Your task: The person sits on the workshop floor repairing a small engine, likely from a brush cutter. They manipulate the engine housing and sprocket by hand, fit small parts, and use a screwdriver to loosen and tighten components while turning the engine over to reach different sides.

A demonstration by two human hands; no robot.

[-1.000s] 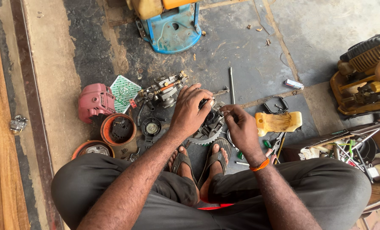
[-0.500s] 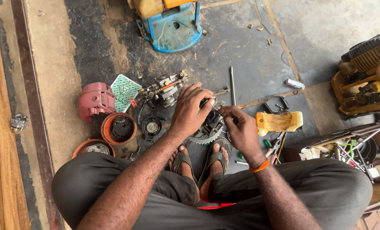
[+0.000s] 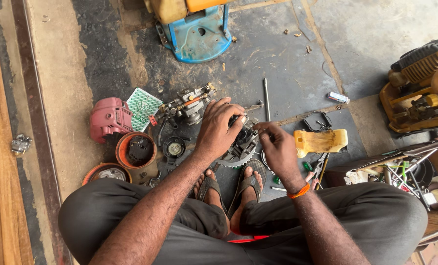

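Person's squatting on the floor with the left hand [image 3: 220,128] clamped over the top of a small engine block [image 3: 242,143] just past their sandals, right hand [image 3: 277,147] pinching at its right side, toothed ring [image 3: 232,162] under it, carburetor [image 3: 188,104] and red cover [image 3: 111,118] off left, yellow handle [image 3: 321,140] right.

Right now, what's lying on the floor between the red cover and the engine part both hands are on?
In the head view, between the red cover and the engine part lie a green patterned card and a grey carburettor assembly.
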